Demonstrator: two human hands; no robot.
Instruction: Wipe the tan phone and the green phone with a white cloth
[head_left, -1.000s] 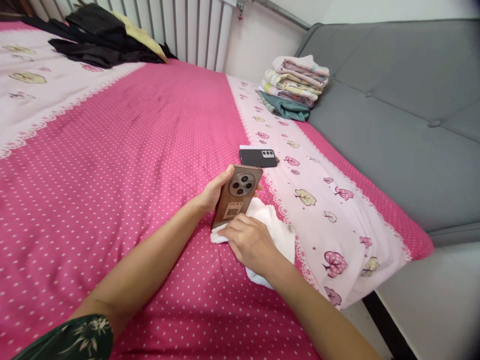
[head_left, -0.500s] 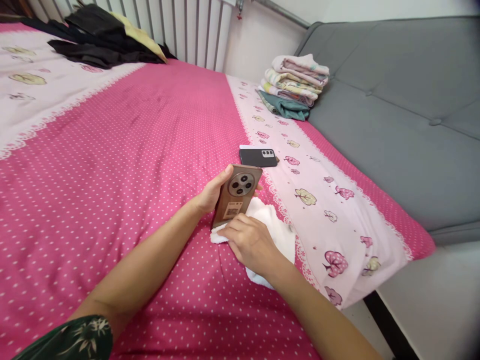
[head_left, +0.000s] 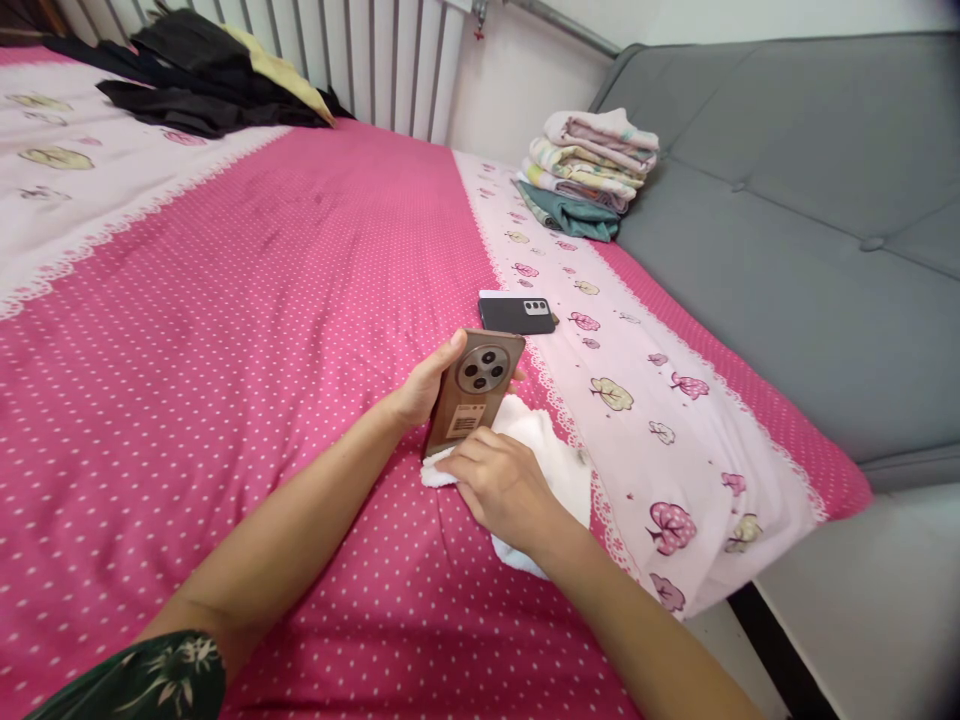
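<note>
A gold-brown smartphone point(head_left: 459, 395) with a large round camera ring and a label on its back is tilted upright, its back facing me. My left hand point(head_left: 426, 385) grips it from the left side, thumb along the upper edge and fingertips showing at the right edge. A white cloth point(head_left: 559, 470) lies bunched below and to the right of the phone. With closed fingers, my right hand point(head_left: 499, 482) pinches part of this cloth against the phone's lower edge. The phone's screen side is hidden.
Just beyond lies a dark smartphone point(head_left: 504, 315) on the pink dotted bedsheet point(head_left: 300, 280). Folded cloths point(head_left: 592, 165) are stacked against the grey headboard point(head_left: 780, 200). Dark clothes point(head_left: 202, 75) lie at the far left, near a white radiator point(head_left: 375, 60).
</note>
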